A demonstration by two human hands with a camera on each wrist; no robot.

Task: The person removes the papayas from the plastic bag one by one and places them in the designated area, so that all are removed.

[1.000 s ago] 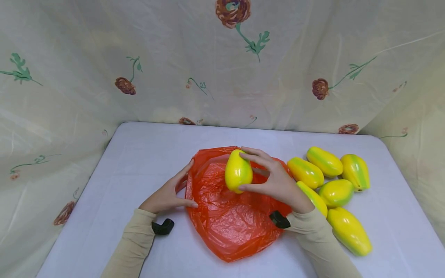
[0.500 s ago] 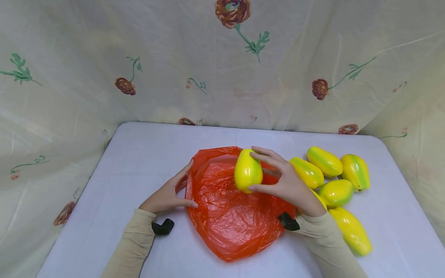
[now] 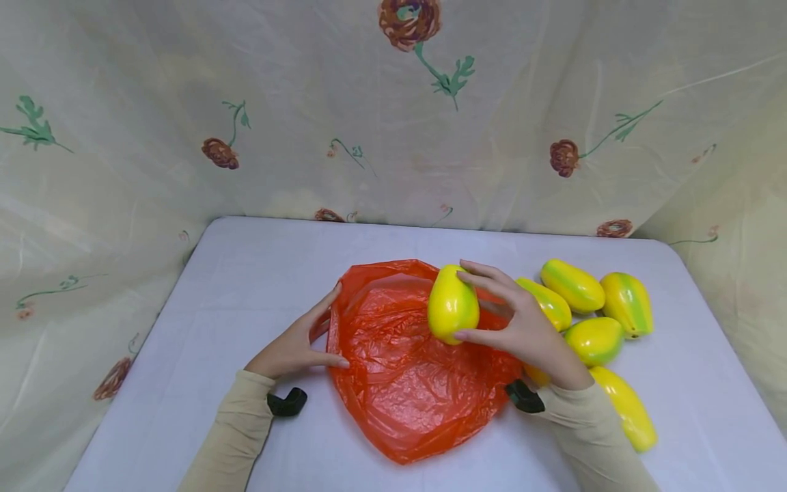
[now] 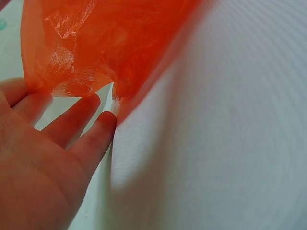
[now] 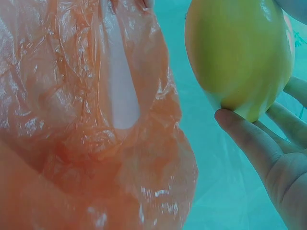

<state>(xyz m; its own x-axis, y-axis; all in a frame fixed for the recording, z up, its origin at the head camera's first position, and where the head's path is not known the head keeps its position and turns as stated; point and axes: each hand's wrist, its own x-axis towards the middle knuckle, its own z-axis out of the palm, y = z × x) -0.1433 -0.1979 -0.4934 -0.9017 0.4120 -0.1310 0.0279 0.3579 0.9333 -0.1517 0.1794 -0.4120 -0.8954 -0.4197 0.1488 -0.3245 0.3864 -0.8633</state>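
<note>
My right hand holds a yellow-green papaya between thumb and fingers, above the right part of a red plastic bag. In the right wrist view, the papaya appears beside the crinkled bag, apart from it. The bag lies spread on the table with its mouth wide. At the bag's left rim rests my left hand, its thumb and fingers spread well apart. The left wrist view shows straight fingers touching the thin film of the bag.
Several more papayas lie in a group on the right, such as one at the back and one nearer; my right arm partly covers some. A white cloth covers the table. A flowered curtain hangs behind it.
My right hand has moved to the right with the papaya, from over the middle of the bag towards its right side. The left hand and the bag stay put.
</note>
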